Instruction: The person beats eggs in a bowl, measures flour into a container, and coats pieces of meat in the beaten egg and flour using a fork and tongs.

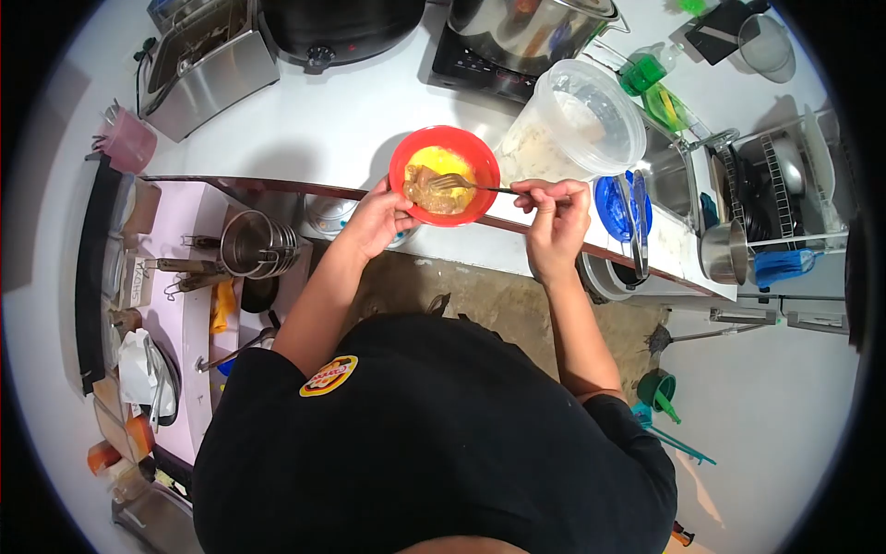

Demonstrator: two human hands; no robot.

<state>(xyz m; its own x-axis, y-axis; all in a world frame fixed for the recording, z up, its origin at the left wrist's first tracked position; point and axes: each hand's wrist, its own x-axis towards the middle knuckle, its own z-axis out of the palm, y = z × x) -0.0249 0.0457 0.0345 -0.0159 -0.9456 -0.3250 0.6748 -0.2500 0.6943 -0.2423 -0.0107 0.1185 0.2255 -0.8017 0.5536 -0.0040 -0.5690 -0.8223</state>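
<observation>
In the head view, my left hand (377, 220) grips the lower left rim of a red bowl (445, 135), fingers wrapped under it. Yellow liquid like beaten egg (437, 159) lies in the bowl, with a brownish piece of food (426, 190) in it. My right hand (559, 222) is closed around the handle of a metal fork (451, 182), whose tines touch the food. Just behind and right of the bowl stands a large clear plastic tub (591, 111) with whitish powder or residue inside.
A steel pot (517, 37) sits on a black cooktop (475, 72) at the back. A fryer (217, 78) stands back left. Tongs (637, 222) lie over a blue lid (611, 205) on the right. Saucepans (251, 242) are on the left shelf. The counter edge (521, 231) runs below the bowl.
</observation>
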